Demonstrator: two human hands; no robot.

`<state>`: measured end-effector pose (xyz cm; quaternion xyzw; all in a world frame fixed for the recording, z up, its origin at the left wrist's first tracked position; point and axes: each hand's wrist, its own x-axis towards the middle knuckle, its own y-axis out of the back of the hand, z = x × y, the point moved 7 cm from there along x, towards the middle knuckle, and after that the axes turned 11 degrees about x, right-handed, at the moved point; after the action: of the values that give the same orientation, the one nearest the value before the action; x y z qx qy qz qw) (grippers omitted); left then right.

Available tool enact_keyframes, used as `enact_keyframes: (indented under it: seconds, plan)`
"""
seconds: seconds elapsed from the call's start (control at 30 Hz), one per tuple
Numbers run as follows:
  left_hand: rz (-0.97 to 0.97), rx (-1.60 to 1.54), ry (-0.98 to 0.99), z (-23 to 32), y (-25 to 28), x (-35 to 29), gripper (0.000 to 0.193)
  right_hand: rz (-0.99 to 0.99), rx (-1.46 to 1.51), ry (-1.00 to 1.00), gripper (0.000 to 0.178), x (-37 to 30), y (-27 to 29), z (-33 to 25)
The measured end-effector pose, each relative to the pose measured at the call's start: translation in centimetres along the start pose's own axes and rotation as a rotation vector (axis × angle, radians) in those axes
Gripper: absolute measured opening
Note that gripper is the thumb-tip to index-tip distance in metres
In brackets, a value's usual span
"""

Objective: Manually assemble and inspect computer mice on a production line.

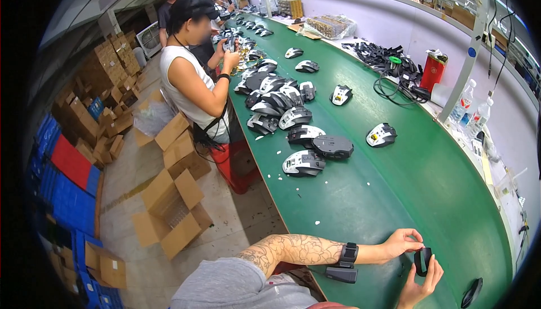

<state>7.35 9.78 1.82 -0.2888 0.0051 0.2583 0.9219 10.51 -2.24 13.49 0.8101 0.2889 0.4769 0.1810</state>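
At the near right of the green bench, my right hand point(424, 287) grips a curved black plastic part point(418, 263) between thumb and fingers, holding it upright. My left hand point(401, 243) meets it from the left, thumb and forefinger pinched at its upper end. Something small and pale shows at those fingertips, too small to name. A second black plastic part point(472, 293) lies on the bench to the right of my right hand. Beyond my hands, a white-and-black computer mouse point(381, 135) rests on the bench.
Several mice point(304, 163) crowd the bench's left side. A co-worker point(194, 78) stands there, handling a mouse. Along the right ledge are black parts point(375, 55), a red can point(433, 71), bottles point(479, 116) and a metal post point(470, 44). Open cardboard boxes point(172, 213) stand on the floor.
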Motion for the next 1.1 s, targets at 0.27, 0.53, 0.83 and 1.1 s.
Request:
enact_keyframes:
  seconds: [0.27, 0.53, 0.83, 1.1]
  plan:
    - [-0.008, 0.045, -0.007, 0.1, -0.3, 0.0, 0.015, 0.004, -0.002, -0.012, 0.04, -0.1, 0.1, 0.6]
    - [-0.007, 0.044, -0.015, 0.2, -0.1, -0.2, 0.016, 0.004, 0.008, -0.019, 0.04, 0.0, 0.1, 0.3]
    - [0.019, -0.012, -0.018, -0.1, 0.4, 0.0, 0.013, 0.016, 0.002, -0.016, 0.041, -0.3, 0.1, 0.5]
    - [-0.001, 0.031, -0.024, 0.2, 0.3, 0.7, 0.013, -0.016, 0.088, -0.092, 0.05, -1.3, -1.2, 2.9]
